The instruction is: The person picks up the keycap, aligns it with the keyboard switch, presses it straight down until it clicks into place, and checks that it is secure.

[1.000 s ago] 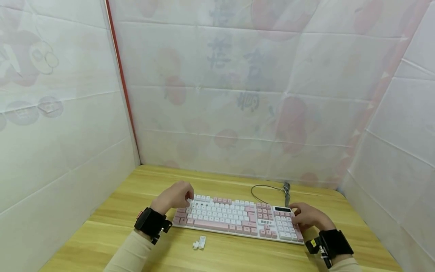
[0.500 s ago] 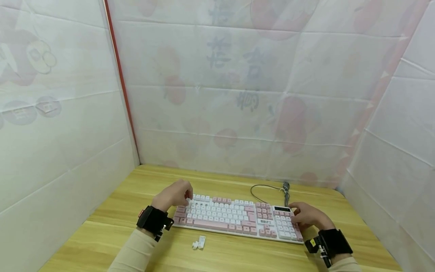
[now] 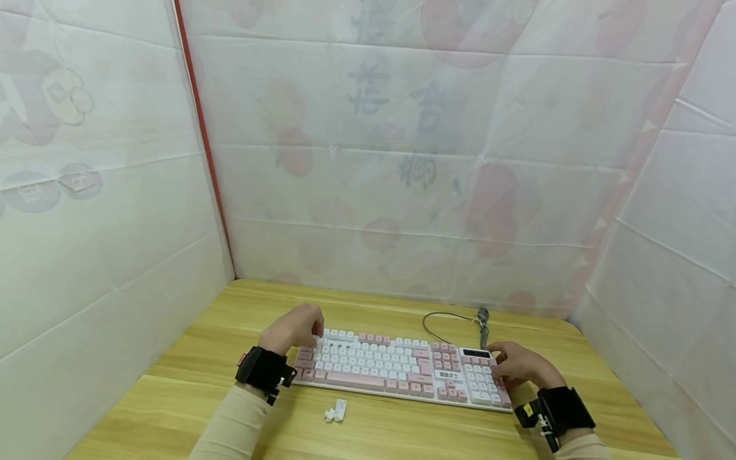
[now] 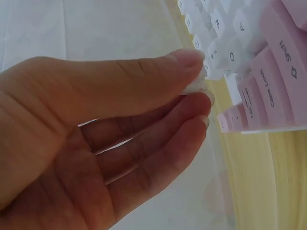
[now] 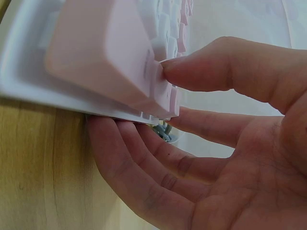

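A pink and white keyboard point(image 3: 368, 364) lies on the wooden table. My left hand point(image 3: 294, 328) is at its back left corner. In the left wrist view, the thumb and fingertips of that hand pinch a small white keycap point(image 4: 195, 85), mostly covered by the fingers. Close beside the pinched keycap is a gap among the keys, left of the pink Tab key point(image 4: 249, 106). My right hand point(image 3: 523, 365) grips the keyboard's right edge. Its thumb rests on the edge keys, and the other fingers reach along and under the side, as the right wrist view shows.
Several loose white pieces point(image 3: 336, 411) lie on the table in front of the keyboard. A grey cable point(image 3: 483, 327), bundled, is behind its back right. Printed white sheeting point(image 3: 368, 191) encloses the table at the back and both sides.
My left wrist has shifted slightly to the right, while its fingertips stay at the keyboard's back left corner. The right hand keeps its hold on the right edge.
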Available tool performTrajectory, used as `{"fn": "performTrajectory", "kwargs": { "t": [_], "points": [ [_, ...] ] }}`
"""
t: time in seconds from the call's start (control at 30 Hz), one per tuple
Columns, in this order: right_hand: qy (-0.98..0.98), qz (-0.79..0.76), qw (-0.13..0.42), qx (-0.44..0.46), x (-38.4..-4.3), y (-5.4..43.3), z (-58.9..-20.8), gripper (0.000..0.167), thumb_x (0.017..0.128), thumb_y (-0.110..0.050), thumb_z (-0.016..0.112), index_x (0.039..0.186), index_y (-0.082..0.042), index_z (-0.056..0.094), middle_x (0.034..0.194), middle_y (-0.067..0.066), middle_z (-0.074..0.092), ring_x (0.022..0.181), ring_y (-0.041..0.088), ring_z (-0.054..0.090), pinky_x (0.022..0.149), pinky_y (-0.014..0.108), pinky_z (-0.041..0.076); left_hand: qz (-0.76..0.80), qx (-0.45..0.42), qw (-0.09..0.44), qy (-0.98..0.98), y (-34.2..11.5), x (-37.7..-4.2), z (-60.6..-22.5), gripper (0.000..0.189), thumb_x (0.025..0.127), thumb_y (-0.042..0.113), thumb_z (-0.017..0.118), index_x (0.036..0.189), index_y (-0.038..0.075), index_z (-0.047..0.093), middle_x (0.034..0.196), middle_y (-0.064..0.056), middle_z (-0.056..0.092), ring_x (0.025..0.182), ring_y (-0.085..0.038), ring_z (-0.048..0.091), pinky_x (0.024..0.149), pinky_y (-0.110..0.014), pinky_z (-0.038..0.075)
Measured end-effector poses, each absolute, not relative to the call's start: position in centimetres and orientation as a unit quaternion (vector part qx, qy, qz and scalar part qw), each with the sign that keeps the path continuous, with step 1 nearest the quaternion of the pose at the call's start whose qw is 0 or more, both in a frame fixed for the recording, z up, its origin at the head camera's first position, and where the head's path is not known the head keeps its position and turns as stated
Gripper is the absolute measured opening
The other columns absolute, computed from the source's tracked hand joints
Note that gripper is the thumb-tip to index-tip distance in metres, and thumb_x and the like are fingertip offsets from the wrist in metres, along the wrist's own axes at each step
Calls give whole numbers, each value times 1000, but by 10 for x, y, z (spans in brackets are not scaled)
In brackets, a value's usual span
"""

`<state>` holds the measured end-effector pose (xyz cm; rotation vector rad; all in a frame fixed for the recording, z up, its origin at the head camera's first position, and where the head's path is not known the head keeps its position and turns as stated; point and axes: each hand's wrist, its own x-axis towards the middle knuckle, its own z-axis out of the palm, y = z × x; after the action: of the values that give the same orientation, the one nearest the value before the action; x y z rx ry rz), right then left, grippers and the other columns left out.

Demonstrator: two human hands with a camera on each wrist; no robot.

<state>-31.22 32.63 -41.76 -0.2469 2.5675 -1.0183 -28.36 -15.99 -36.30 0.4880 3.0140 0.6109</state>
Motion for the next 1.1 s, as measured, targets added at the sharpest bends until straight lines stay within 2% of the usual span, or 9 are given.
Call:
{"fn": "performTrajectory", "kwargs": {
  "t": [0.37,0.5,0.67,0.97,1.03,1.1],
  "points": [
    [912,-357,181,-92,-311,324,-416,71,90,-2,69,149,18,35,121,35,59,92,29,64,74,44,59,194,135,16,971,-158,-289,-366,22,77,-16,77,85,5,75,83,-6,66,73,-19,54,67,-34,49],
    [913,-357,180,-82,-312,324,-417,71,89,-2,70,149,16,37,118,30,61,89,26,63,74,43,59,200,128,15,971,-159,-290,-367,23,77,-18,74,83,4,74,83,-7,66,72,-20,51,65,-33,44],
    [913,-357,182,-78,-312,323,-416,71,89,-2,70,149,16,37,119,31,61,89,26,63,74,44,60,207,125,15,970,-160,-291,-369,24,77,-21,72,80,4,73,81,-6,62,71,-19,43,64,-33,37],
    [912,-358,180,-82,-311,323,-415,70,89,-1,69,148,17,37,118,30,61,89,26,63,74,44,59,198,131,-2,971,-159,-293,-374,26,75,-20,72,77,6,74,83,-6,67,68,-17,46,62,-31,40],
    [913,-358,180,-81,-311,323,-415,70,89,-1,70,148,17,37,118,29,62,89,26,63,74,44,60,199,130,-1,971,-158,-293,-373,27,76,-21,70,73,6,73,78,-4,64,65,-17,41,60,-30,36],
    [913,-358,181,-80,-311,323,-415,71,88,-1,70,148,18,37,117,29,62,88,25,64,74,44,60,195,128,1,972,-157,-294,-373,31,75,-23,67,66,7,67,69,-1,53,62,-16,33,57,-30,30]
  ]
}}
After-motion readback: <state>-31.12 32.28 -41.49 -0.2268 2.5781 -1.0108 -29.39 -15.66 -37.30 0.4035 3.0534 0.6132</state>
